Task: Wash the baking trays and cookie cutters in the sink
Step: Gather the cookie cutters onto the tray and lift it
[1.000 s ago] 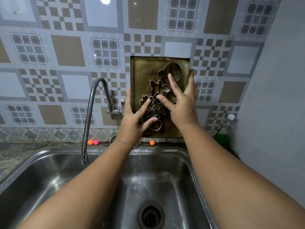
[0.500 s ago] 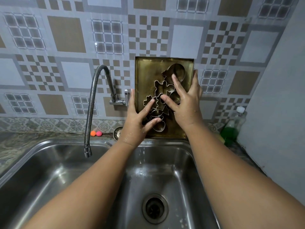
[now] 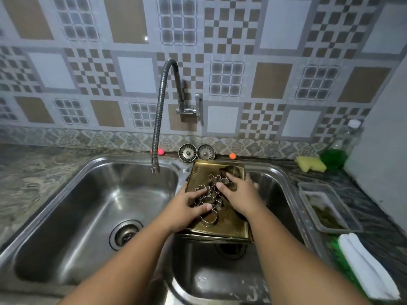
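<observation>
Head view, starting well left of the hands: a marbled tabletop point(image 3: 33, 172) runs up to a steel double sink. Its left basin point(image 3: 66, 216) holds nothing but the drain point(image 3: 126, 234), and the bendy tap point(image 3: 158, 111) hangs over it with no water showing.

The left hand point(image 3: 187, 208) lies at the left edge of a brass-coloured baking tray point(image 3: 229, 227), fingers fairly straight and spread, pressing down on a cluster of metal cookie cutters point(image 3: 209, 219) that sit on the tray. The rim of a second tray point(image 3: 215, 238) shows just beneath. The stack sits over the right basin point(image 3: 220, 278), far end up near the back rim. I cannot tell whether it rests there or is carried.

The right hand point(image 3: 240, 194) is flat on the same cutters, fingers extended, gripping nothing.

Right of the hands, on the tabletop, are a yellow sponge point(image 3: 310, 164), a clear plastic tub point(image 3: 326, 208) and a folded white cloth point(image 3: 365, 267).

Judging by this, washing has barely begun. The trays and cutters have reached the sink, but brown marks show on the tray, there is no lather, and the sponge lies apart. Wetting, scrubbing and rinsing every piece look to be left.
</observation>
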